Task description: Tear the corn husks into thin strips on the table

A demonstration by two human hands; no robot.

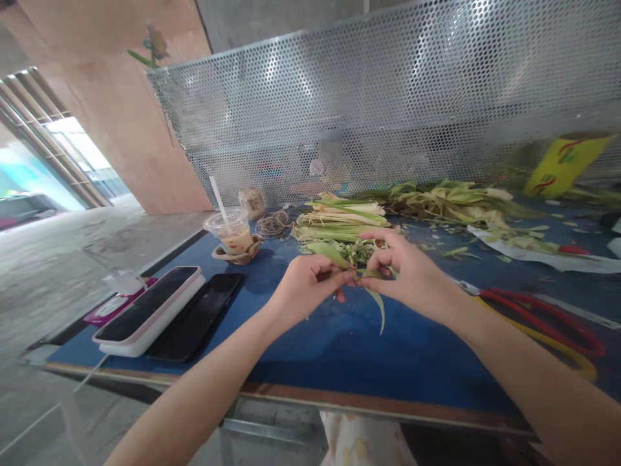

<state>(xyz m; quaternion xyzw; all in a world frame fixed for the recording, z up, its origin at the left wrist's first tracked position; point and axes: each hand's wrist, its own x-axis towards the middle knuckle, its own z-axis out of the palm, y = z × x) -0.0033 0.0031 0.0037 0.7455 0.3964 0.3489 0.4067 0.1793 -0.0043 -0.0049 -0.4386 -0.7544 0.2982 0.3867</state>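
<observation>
My left hand and my right hand meet over the middle of the blue table, fingertips almost touching. Both pinch a narrow green leaf strip, whose curved end hangs down below the fingers. A broader part of green leaf shows above my left fingers; whether it belongs to the same strip I cannot tell. Just behind the hands lies a small heap of knotted green leaf pieces, partly hidden by my right hand. Beyond it is a stack of long pale-green leaves.
Left on the table are a drink cup in a cardboard holder, a phone-like white case, a black phone and twine. Red-and-yellow-handled scissors lie right, under my forearm. Behind stand loose leaves and a perforated metal screen.
</observation>
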